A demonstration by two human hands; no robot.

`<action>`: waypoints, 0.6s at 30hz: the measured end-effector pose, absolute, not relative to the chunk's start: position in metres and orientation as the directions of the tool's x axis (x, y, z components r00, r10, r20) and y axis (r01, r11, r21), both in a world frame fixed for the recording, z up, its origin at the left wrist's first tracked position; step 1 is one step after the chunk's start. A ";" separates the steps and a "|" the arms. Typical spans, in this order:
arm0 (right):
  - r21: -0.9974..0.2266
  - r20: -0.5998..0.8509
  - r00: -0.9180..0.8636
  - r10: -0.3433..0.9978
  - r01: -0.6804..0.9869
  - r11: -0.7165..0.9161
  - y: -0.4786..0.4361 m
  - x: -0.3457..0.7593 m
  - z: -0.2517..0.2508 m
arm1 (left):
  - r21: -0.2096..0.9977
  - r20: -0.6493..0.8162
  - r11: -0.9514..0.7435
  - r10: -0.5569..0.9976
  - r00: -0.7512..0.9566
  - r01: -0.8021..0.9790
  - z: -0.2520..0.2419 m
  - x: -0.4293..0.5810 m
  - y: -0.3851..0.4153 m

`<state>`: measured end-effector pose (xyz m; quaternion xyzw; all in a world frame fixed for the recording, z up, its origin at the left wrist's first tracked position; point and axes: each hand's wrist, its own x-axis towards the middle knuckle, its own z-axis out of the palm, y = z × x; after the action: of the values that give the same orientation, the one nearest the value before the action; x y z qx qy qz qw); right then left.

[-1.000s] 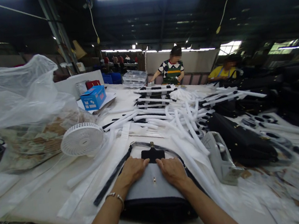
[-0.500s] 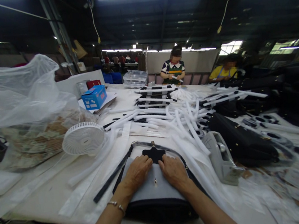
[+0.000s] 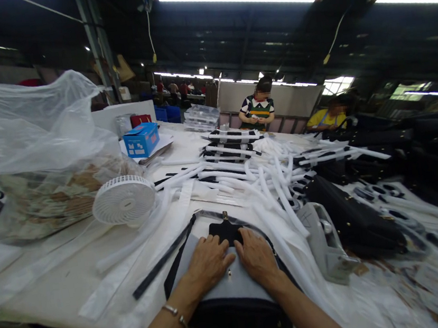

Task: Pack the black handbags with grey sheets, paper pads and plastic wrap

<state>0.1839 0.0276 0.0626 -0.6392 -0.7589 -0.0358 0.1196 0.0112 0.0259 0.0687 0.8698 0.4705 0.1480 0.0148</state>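
A black handbag (image 3: pixel 237 316) with a light grey panel (image 3: pixel 240 289) lies before me on the table. From its far edge a black tab (image 3: pixel 225 231) with a small metal clasp sticks out, and a strap loops around behind. My left hand (image 3: pixel 210 261) rests on the left of the grey panel, fingers stretched out and thumb pointing inward. On the right side, my right hand (image 3: pixel 256 255) lies on the panel with its fingertips at the tab's edge. Between the two hands a small metal stud (image 3: pixel 229 272) shows. Both hands press on the bag without grasping anything.
A white fan (image 3: pixel 124 199) and a plastic bag of packets (image 3: pixel 63 199) are at left, a blue box (image 3: pixel 142 140) behind. White foam tubes (image 3: pixel 260 177) spread ahead. A tape dispenser (image 3: pixel 326 241) and black bags (image 3: pixel 355 216) lie right. A co-worker (image 3: pixel 257 110) is across the table.
My left hand has moved slightly down the panel, its thumb now extended toward the middle. The right hand stays nearly in place. The view has tilted a little.
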 end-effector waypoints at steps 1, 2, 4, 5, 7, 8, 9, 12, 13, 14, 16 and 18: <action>-0.121 0.234 -0.144 0.962 0.977 0.176 0.029 0.185 0.063 | 0.169 0.254 -0.570 0.813 0.523 0.804 0.068 0.012 0.026; -0.144 0.239 -0.129 0.962 0.975 0.167 0.030 0.186 0.063 | 0.174 0.265 -0.587 0.801 0.536 0.791 0.067 0.012 0.026; -0.185 0.238 -0.104 0.966 0.971 0.150 0.031 0.188 0.067 | 0.185 0.287 -0.633 0.766 0.575 0.751 0.065 0.013 0.026; -0.207 0.227 -0.099 0.969 0.967 0.147 0.032 0.189 0.070 | 0.189 0.294 -0.659 0.745 0.599 0.728 0.063 0.013 0.027; -0.256 0.163 -0.114 0.980 0.954 0.154 0.033 0.190 0.080 | 0.193 0.291 -0.700 0.710 0.641 0.687 0.059 0.014 0.028; -0.273 0.121 -0.130 0.984 0.949 0.159 0.033 0.190 0.087 | 0.195 0.286 -0.711 0.700 0.654 0.675 0.056 0.015 0.029; -0.283 0.081 -0.145 0.986 0.945 0.162 0.035 0.190 0.094 | 0.197 0.280 -0.716 0.696 0.662 0.670 0.054 0.016 0.030; -0.281 -0.004 -0.170 0.985 0.946 0.162 0.046 0.183 0.117 | 0.206 0.273 -0.717 0.695 0.665 0.666 0.051 0.016 0.033; -0.278 -0.026 -0.176 0.984 0.947 0.162 0.054 0.179 0.123 | 0.210 0.272 -0.717 0.696 0.665 0.665 0.051 0.016 0.033; -0.276 -0.057 -0.182 0.982 0.948 0.159 0.063 0.175 0.129 | 0.214 0.269 -0.718 0.696 0.666 0.663 0.052 0.015 0.033; -0.270 -0.141 -0.185 0.973 0.952 0.142 0.087 0.165 0.139 | 0.220 0.260 -0.719 0.694 0.671 0.659 0.056 0.014 0.032; -0.261 -0.241 -0.167 0.956 0.960 0.102 0.113 0.156 0.145 | 0.224 0.248 -0.723 0.690 0.680 0.653 0.059 0.012 0.031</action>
<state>0.1556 0.1133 0.1449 -0.6452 -0.7424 0.1802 -0.0053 0.0124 0.0312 0.0590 0.9145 0.3672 0.1592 0.0586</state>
